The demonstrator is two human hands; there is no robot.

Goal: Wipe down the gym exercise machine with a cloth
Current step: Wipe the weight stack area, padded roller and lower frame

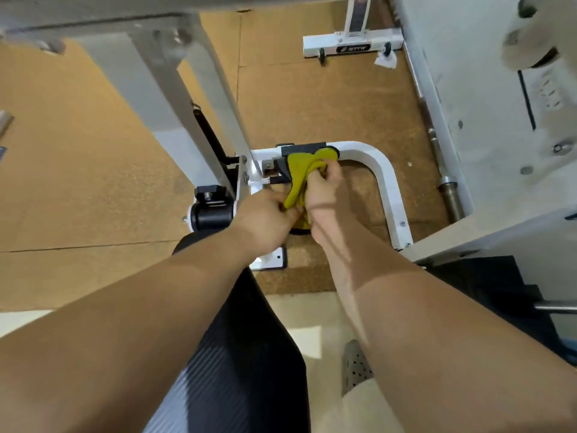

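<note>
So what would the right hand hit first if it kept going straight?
Probably the black pad on the white curved bar; the yellow cloth in the right hand overlaps it, depth unclear.

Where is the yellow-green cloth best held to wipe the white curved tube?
Probably at the bunched top of the yellow-green cloth, from above, as the right hand does: that wad lies by the white curved tube. The tail the left hand pinches is thin.

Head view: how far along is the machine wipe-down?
Done: nothing shows as wiped; no streaks or wet marks are visible. In hand: the left hand and right hand both grip the bunched yellow cloth over the black bracket on the white base tube; contact is unclear. Left: probably the base tube, grey upright and black pad.
</note>
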